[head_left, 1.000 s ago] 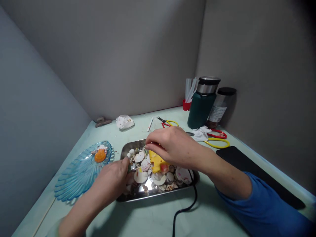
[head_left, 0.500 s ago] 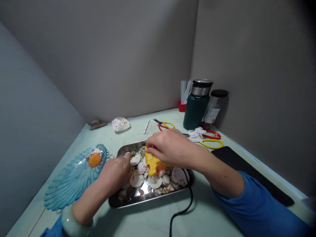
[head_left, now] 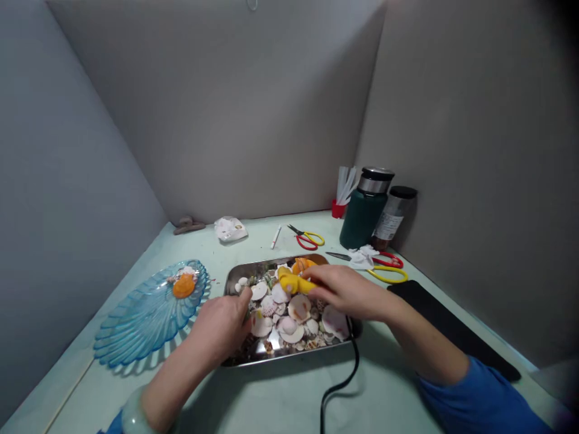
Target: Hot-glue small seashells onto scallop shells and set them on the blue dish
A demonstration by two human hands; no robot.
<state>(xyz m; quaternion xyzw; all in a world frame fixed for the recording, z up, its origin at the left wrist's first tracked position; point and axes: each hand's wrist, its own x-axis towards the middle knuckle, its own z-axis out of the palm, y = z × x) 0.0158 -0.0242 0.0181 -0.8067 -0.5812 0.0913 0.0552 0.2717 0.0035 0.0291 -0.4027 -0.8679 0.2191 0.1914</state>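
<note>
My right hand (head_left: 346, 289) is closed on a yellow glue gun (head_left: 296, 284) with a black cord (head_left: 340, 386), held over a metal tray (head_left: 289, 357). Assorted seashells (head_left: 298, 308) fill the tray, mostly pale fan shapes with small spiral ones among them. An orange shell (head_left: 302, 264) lies by the tray's far edge, behind the glue gun. My left hand (head_left: 226, 322) is at the tray's left side with its fingers curled in; what they hold, if anything, is hidden.
To the left is a blue shell-shaped dish (head_left: 145, 319) holding an orange shell (head_left: 184, 286). Behind the tray are small scissors (head_left: 308, 239), a white stick (head_left: 275, 237) and a white packet (head_left: 230, 229). Larger scissors (head_left: 388, 274), a green bottle (head_left: 364, 217), a jar (head_left: 392, 220) and a black mat (head_left: 452, 328) are right.
The view has shifted, so the scene sits differently. My right hand has turned the glue gun and drawn it rightward over the shells, uncovering more. My left hand stays by the tray's left side.
</note>
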